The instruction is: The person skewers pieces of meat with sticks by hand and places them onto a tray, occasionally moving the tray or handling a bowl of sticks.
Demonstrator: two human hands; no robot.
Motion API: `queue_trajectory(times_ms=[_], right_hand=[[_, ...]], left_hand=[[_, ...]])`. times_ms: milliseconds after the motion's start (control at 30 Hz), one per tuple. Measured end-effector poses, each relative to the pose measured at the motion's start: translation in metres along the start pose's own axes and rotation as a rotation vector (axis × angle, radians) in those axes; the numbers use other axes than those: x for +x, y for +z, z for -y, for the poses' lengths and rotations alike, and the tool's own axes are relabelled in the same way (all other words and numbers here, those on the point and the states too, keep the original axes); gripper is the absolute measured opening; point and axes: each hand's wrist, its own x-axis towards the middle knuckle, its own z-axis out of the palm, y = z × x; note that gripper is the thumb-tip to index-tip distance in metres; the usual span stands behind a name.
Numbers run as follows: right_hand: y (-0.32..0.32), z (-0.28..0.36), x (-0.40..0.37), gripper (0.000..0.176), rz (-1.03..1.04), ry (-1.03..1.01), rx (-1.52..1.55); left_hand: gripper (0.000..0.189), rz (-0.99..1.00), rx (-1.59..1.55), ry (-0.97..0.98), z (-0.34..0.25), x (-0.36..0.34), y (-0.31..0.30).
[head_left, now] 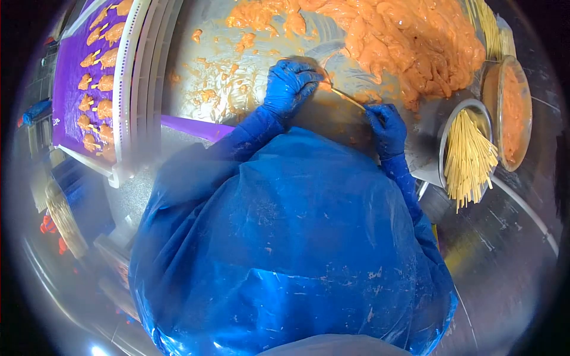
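Observation:
Both my hands wear blue gloves over a metal work surface [208, 35]. My left hand [291, 86] is closed around an orange-coated piece of meat [324, 83], most of it hidden by the fingers. A thin wooden stick [347, 99] runs from that piece to my right hand [387, 126], whose fingers pinch its other end. Beyond my hands lies a large heap of orange marinated meat [409, 44], with smears and small scraps around it on the metal.
At the left, skewered meat pieces [104, 110] lie in rows on a purple sheet [68, 89], beside stacked white trays [124, 71]. At the right are a metal bowl of wooden sticks [469, 157] and a round container [504, 77] holding orange meat.

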Motion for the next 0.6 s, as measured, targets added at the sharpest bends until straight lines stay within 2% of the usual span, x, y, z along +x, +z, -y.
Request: queue_trajectory(times_ms=[367,433,533,567,600], right_hand=[[0.005,0.006,0.005,0.012,0.014,-0.048,0.006],[0.004,0.007,0.006,0.012,0.042,-0.028,-0.02],[0.001,0.011,0.004,0.013,0.012,-0.007,-0.04],[0.001,0.012,0.003,0.013,0.016,-0.004,-0.041],[0.001,0.014,0.003,0.012,0.018,0.006,-0.022]], left_hand=[[0.022,0.012,0.028,0.028,0.0,0.0,0.004],[0.025,-0.094,-0.163,-0.074,-0.001,0.004,-0.001],[0.025,-0.141,-0.029,-0.171,0.013,-0.005,-0.01],[0.025,-0.099,-0.03,-0.07,0.012,-0.003,-0.014],[0.025,-0.099,-0.03,-0.076,0.012,-0.005,-0.009]])
